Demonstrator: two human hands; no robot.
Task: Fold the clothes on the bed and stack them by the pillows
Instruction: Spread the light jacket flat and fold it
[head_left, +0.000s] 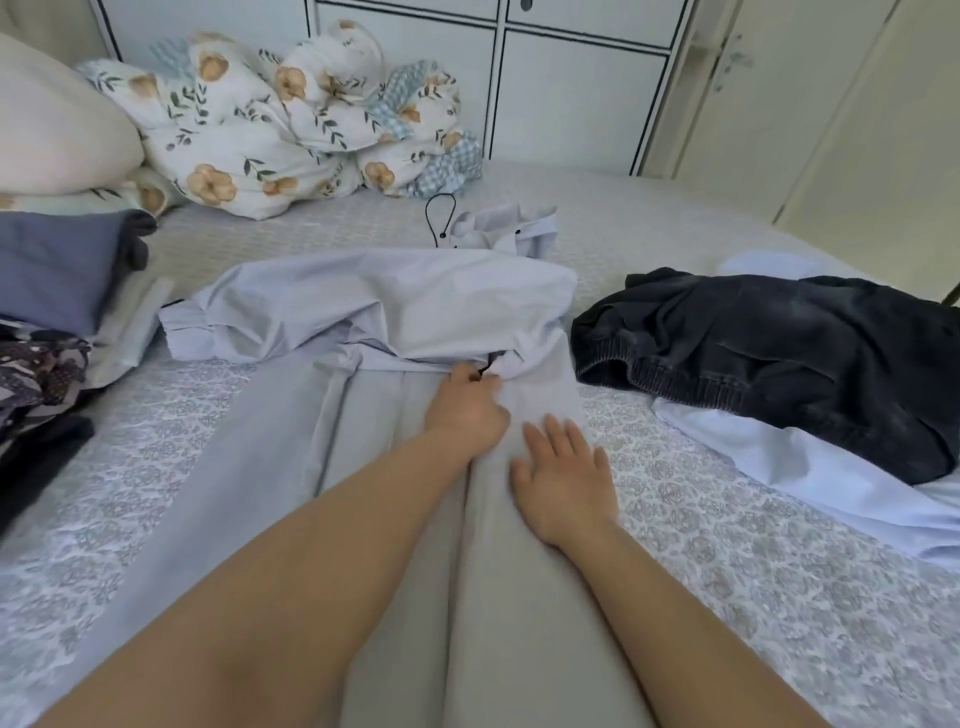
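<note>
Jacket (384, 306) under left hand (465, 410), right hand (563, 480)

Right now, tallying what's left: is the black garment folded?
Not folded: the black garment lies crumpled in a heap on a pale blue garment.

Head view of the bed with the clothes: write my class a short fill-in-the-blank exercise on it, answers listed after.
1. The right hand lies ____ on the pale grey garment.
2. The left hand pinches the garment's ____ drawstring.
3. The black garment lies to the person's ____.
4. The folded blue-grey garment sits beside the cream ____.

Missing words: flat; black; right; pillow
</note>
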